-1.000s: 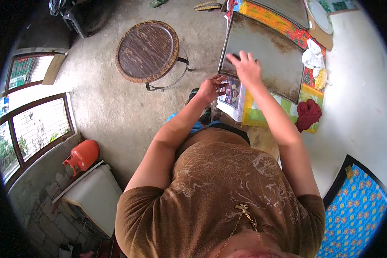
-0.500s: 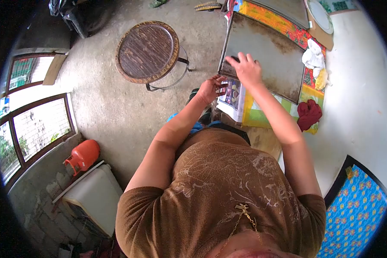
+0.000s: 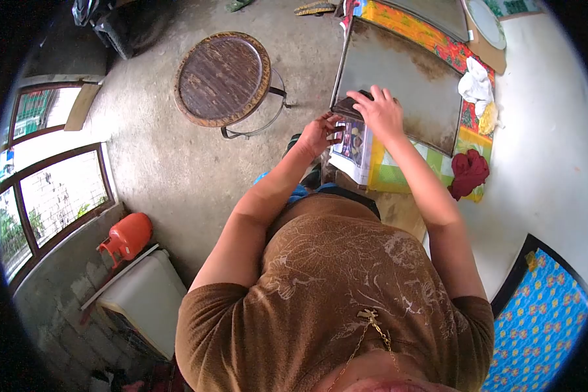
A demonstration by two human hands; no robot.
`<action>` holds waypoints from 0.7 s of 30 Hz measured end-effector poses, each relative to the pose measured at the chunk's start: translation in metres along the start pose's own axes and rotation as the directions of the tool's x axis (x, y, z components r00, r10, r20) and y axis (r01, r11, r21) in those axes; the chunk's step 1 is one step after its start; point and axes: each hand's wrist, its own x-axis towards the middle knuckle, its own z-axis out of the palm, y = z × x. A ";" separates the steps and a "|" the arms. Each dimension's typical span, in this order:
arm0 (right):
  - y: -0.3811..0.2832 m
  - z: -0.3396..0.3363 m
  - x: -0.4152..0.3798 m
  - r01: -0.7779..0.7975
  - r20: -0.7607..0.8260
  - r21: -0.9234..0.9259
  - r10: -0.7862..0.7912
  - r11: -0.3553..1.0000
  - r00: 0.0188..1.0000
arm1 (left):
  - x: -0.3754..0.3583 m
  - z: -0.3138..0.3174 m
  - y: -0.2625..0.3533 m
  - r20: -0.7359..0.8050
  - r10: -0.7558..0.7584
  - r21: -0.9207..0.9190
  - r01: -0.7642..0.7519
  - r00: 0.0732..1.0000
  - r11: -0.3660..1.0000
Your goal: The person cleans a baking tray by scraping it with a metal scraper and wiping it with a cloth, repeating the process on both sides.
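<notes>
A flat metal baking tray [image 3: 405, 72] with brown stains lies on the table, turned at an angle. My left hand [image 3: 320, 135] is at its near left corner, fingers curled against the rim. Over the same corner, my right hand [image 3: 380, 112] holds a dark flat piece [image 3: 354, 103] against the tray's surface. Its kind is not clear, as my fingers cover part of it. Below the tray's near edge is a printed sheet [image 3: 353, 144] with pictures.
A dark red cloth [image 3: 469, 174] lies at the table's right side, with a white cloth [image 3: 475, 85] farther back. Another tray [image 3: 431, 14] and a white plate [image 3: 487, 25] are at the far end. A round wooden stool [image 3: 223, 78] stands left on the concrete floor.
My right hand has shifted slightly toward me and to the right. More of the dark piece now shows beneath its fingers. The left hand stays at the corner.
</notes>
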 end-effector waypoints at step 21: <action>0.056 -0.005 -0.024 0.425 0.247 -0.127 -0.387 0.896 0.889 | -0.009 0.001 0.015 -0.100 0.061 0.077 -0.054 0.993 0.996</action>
